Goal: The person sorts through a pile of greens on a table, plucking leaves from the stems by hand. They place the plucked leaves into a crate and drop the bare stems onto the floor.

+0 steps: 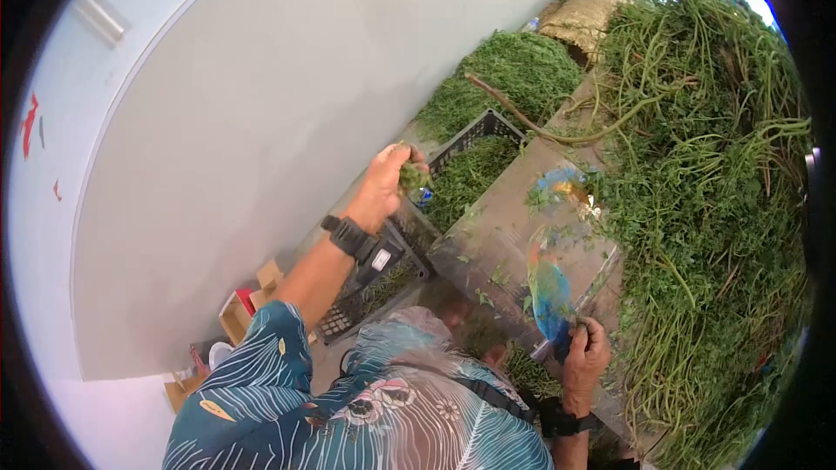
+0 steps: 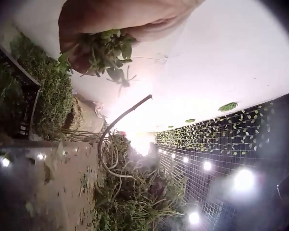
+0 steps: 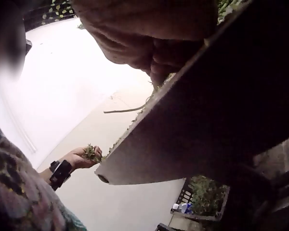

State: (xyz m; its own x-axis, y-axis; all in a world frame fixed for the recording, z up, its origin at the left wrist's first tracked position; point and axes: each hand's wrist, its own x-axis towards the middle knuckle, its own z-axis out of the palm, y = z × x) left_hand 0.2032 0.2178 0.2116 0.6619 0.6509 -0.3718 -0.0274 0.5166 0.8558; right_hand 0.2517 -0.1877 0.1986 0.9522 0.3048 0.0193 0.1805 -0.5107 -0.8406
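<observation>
My left hand is raised over the crates by the wall and grips a small bunch of green leafy sprigs. In the left wrist view the leaves stick out below the curled fingers. My right hand is at the near edge of the table, fingers bent, beside a blue and orange printed patch strewn with loose leaves. In the right wrist view that hand shows from behind over the tabletop; I cannot tell what its fingertips hold.
A large heap of long-stemmed greens covers the table's right side, with one thick stem jutting out. Below stands a black crate of leaves, beside another crate. Behind are a leaf pile and a woven sack.
</observation>
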